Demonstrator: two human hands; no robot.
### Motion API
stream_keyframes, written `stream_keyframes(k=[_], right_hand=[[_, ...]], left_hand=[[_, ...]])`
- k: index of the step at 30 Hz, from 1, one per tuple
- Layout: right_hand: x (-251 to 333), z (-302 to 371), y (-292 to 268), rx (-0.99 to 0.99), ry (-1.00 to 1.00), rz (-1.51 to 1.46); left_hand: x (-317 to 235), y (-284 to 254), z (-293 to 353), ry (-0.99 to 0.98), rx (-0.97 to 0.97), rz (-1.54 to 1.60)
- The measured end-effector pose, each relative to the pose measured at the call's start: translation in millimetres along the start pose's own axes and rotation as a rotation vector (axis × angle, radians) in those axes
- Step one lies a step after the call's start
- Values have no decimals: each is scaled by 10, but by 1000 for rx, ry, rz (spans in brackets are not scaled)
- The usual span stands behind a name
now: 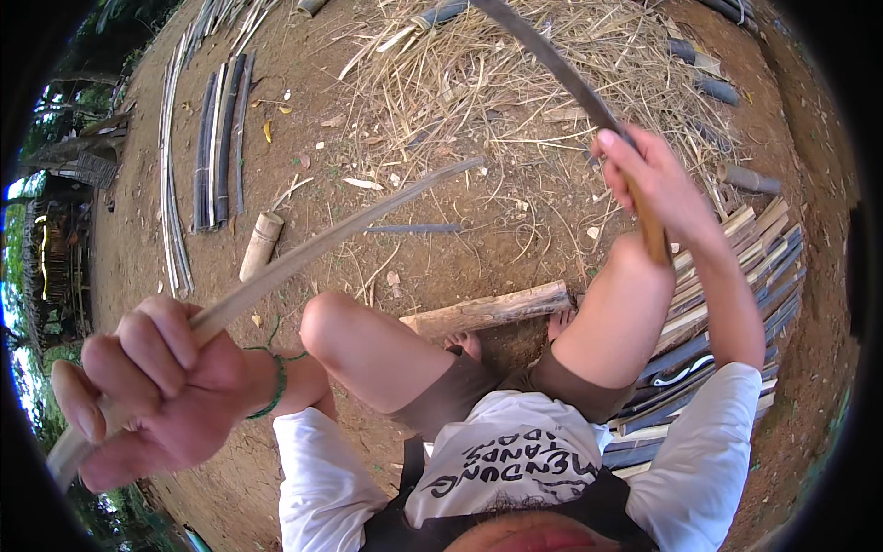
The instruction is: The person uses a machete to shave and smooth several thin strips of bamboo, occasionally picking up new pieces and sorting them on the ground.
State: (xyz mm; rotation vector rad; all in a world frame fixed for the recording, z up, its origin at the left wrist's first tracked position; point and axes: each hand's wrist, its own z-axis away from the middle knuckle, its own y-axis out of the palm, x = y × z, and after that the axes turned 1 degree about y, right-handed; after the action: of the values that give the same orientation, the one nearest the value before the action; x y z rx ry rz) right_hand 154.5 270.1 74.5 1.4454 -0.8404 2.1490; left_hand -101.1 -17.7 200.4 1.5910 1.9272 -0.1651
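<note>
My left hand (170, 386), raised at the lower left with a green cord around its wrist, is closed around a long pale bamboo strip (340, 235). The strip slants up and to the right, its far tip over the bare ground. On the right, above my knee, my right hand (651, 179) grips the wooden handle of a machete (561, 74). Its long dark blade points up and left to the top edge, apart from the strip. A short log (492, 309) lies on the ground by my feet.
A heap of shavings (497, 83) spreads across the far ground. Split bamboo (727, 304) is stacked at my right, with a white curved-handled tool (682, 371) on it. More dark strips (221, 138) and a cut bamboo piece (262, 245) lie at left.
</note>
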Motion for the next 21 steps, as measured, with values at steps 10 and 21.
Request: stream_keyframes(k=[10, 21], right_hand=[[-153, 574, 1526, 193, -291, -10], [-677, 249, 1623, 56, -66, 3]], left_hand=[[262, 143, -137, 108, 127, 68], [380, 268, -137, 124, 192, 48]])
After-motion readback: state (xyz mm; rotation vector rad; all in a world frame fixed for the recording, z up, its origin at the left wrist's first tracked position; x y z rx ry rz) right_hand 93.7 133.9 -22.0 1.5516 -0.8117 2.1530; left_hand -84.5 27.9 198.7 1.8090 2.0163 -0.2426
